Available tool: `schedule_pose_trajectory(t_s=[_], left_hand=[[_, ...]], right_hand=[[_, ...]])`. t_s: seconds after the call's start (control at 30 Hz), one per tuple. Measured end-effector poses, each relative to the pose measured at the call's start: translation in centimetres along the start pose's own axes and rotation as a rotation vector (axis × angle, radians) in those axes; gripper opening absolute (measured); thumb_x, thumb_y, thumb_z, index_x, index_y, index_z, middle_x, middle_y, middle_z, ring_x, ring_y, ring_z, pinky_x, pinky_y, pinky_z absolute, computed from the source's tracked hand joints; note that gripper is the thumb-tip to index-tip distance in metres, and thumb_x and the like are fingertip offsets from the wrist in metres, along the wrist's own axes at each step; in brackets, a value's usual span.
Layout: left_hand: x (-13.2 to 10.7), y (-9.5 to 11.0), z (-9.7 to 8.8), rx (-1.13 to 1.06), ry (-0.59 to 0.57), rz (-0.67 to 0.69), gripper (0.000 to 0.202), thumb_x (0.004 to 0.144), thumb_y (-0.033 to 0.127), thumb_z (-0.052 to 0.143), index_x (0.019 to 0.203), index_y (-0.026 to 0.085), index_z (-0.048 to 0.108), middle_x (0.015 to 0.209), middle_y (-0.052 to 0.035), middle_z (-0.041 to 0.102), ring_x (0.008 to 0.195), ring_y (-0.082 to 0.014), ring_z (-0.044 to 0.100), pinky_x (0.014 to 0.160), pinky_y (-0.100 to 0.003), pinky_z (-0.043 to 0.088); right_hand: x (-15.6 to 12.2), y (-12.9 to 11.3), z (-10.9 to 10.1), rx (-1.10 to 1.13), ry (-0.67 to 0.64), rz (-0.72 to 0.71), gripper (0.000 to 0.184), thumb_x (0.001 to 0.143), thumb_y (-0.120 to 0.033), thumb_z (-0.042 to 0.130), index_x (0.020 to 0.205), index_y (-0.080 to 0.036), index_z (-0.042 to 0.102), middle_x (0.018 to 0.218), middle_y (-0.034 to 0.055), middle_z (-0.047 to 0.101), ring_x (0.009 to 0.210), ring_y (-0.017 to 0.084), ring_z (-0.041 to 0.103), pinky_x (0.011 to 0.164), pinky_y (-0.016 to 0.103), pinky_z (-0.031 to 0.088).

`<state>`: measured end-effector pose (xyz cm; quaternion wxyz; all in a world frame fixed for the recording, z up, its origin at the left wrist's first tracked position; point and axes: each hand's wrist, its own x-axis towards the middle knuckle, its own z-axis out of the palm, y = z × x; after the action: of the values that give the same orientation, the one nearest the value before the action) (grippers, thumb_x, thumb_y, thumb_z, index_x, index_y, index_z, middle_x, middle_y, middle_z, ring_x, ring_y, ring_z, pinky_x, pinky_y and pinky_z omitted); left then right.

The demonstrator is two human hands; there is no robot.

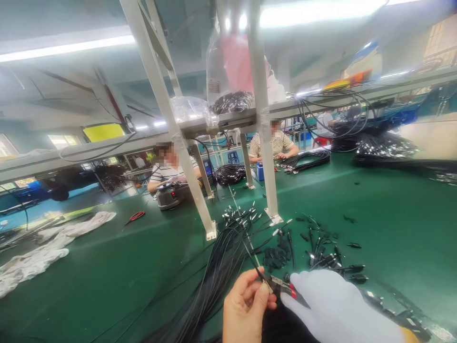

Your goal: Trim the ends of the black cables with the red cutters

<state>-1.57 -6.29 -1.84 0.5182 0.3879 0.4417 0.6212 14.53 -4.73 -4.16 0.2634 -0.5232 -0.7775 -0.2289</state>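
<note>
My bare left hand (pixel 246 305) pinches a thin black cable (pixel 254 256) near its end between thumb and fingers. In my right hand (pixel 330 302), which wears a white glove, is a pair of red-handled pliers (pixel 283 285). Their jaws meet the cable end beside my left fingertips; whether they are closed on it I cannot tell. Left of my hands runs a long bundle of black cables (pixel 217 271) with shiny metal tips at its far end. Just beyond my hands lie small black scraps (pixel 277 256) and several cut-off black connectors (pixel 323 260).
Two white metal legs (pixel 269 190) of an overhead shelf stand on the green table (pixel 400 224). Red-handled scissors (pixel 136 216) and a white cloth (pixel 46 247) lie at the left. Two people sit across the table, near a grey machine (pixel 169 196) and coiled cables (pixel 230 174).
</note>
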Motion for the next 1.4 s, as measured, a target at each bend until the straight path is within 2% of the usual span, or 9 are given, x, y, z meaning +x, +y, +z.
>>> schedule_pose_trajectory(t_s=[0.13,0.27,0.4,0.47,0.57,0.73,0.87,1.2,1.4], left_hand=[[0.0,0.5,0.0,0.005,-0.044,-0.009,0.050,0.054,0.048,0.090,0.090,0.015,0.078,0.062,-0.0044,0.073,0.056,-0.0145,0.067,0.056,-0.023,0.055],[0.0,1.0,-0.1,0.017,-0.099,-0.014,0.048,0.057,0.047,0.089,0.091,0.015,0.078,0.067,-0.0068,0.075,0.057,-0.0139,0.065,0.056,-0.024,0.054],[-0.4,0.4,0.2,-0.060,-0.186,-0.057,0.043,0.058,0.042,0.090,0.090,0.017,0.078,0.065,-0.0045,0.073,0.056,-0.0134,0.064,0.054,-0.024,0.052],[-0.7,0.0,0.5,-0.138,-0.238,-0.097,0.047,0.056,0.039,0.092,0.096,0.018,0.077,0.058,0.0001,0.068,0.052,-0.0135,0.064,0.052,-0.024,0.050],[-0.9,-0.2,1.1,-0.228,-0.234,-0.123,0.059,0.057,0.036,0.092,0.110,0.021,0.073,0.056,0.0019,0.067,0.051,-0.0132,0.063,0.052,-0.024,0.048],[-0.7,0.6,1.2,-0.206,-0.126,-0.155,0.047,0.056,0.035,0.093,0.092,0.011,0.076,0.067,-0.0083,0.075,0.056,-0.0127,0.064,0.056,-0.024,0.049],[-0.8,1.0,1.0,-0.164,-0.068,-0.148,0.046,0.055,0.037,0.093,0.087,0.009,0.075,0.067,-0.0097,0.075,0.057,-0.0134,0.064,0.056,-0.024,0.050],[-0.9,1.4,0.8,-0.030,-0.048,-0.118,0.044,0.058,0.040,0.089,0.084,0.008,0.073,0.065,-0.0100,0.075,0.055,-0.0134,0.062,0.054,-0.025,0.050],[-1.0,1.8,0.8,0.047,-0.018,-0.141,0.036,0.059,0.032,0.087,0.081,0.009,0.069,0.061,-0.0083,0.073,0.051,-0.0128,0.060,0.050,-0.024,0.048]], right_hand=[[1.7,0.7,-2.3,0.147,-0.493,0.082,0.037,0.089,-0.046,0.045,0.065,-0.024,0.064,0.062,0.0038,0.065,0.058,0.022,0.061,0.053,0.030,0.029],[3.7,2.2,-4.6,0.410,-0.766,0.189,0.039,0.085,-0.051,0.046,0.067,-0.021,0.064,0.068,0.0050,0.065,0.060,0.018,0.056,0.055,0.028,0.032],[4.8,3.5,-5.2,0.920,-1.175,0.307,0.033,0.079,-0.045,0.049,0.064,-0.019,0.063,0.052,-0.0008,0.054,0.046,0.012,0.047,0.048,0.024,0.036],[5.1,3.6,-5.3,1.204,-1.264,0.276,0.033,0.079,-0.044,0.048,0.064,-0.018,0.062,0.054,-0.0010,0.055,0.044,0.011,0.047,0.049,0.023,0.038],[5.2,3.2,-5.6,1.181,-1.116,0.258,0.034,0.083,-0.046,0.047,0.069,-0.019,0.063,0.059,0.0006,0.060,0.052,0.013,0.054,0.056,0.025,0.043],[3.5,3.1,-3.9,0.347,-0.334,0.217,0.029,0.087,-0.042,0.044,0.083,-0.023,0.065,0.078,0.0048,0.066,0.069,0.023,0.061,0.064,0.036,0.045],[2.3,3.7,-1.9,0.070,0.153,-0.014,0.029,0.078,-0.025,0.050,0.100,-0.016,0.066,0.090,0.0127,0.066,0.077,0.027,0.061,0.065,0.038,0.047],[2.7,3.4,-1.9,-0.041,0.220,-0.138,0.033,0.076,-0.022,0.055,0.107,-0.010,0.063,0.091,0.0134,0.063,0.087,0.031,0.056,0.068,0.040,0.043],[2.8,3.3,-2.2,-0.044,0.145,-0.133,0.012,0.077,-0.023,0.058,0.086,-0.018,0.063,0.084,0.0091,0.062,0.080,0.026,0.053,0.065,0.037,0.036]])
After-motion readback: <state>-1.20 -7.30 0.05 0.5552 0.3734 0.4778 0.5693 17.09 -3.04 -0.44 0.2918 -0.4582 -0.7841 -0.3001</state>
